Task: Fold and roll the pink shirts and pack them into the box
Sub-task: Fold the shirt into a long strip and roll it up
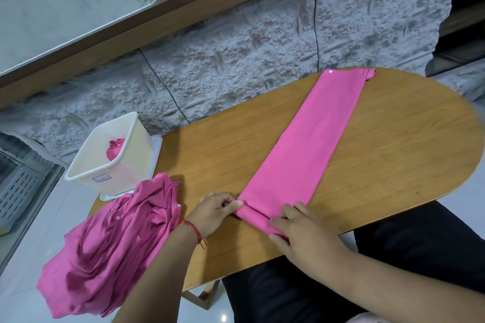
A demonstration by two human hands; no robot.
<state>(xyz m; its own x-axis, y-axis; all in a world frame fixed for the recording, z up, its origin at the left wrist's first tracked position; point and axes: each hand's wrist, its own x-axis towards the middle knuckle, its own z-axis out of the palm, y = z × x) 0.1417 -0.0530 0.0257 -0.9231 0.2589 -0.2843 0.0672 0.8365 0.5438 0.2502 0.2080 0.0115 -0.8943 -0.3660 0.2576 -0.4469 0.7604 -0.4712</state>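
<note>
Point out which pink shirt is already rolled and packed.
The small rolled shirt inside the white box. The long folded shirt on the table has only its near end rolled, and the heap beside it is loose.

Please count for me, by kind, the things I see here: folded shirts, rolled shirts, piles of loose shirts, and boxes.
Folded shirt: 1
Rolled shirt, inside the box: 1
Pile of loose shirts: 1 (shirts in it cannot be counted)
Box: 1
Total: 4
</note>
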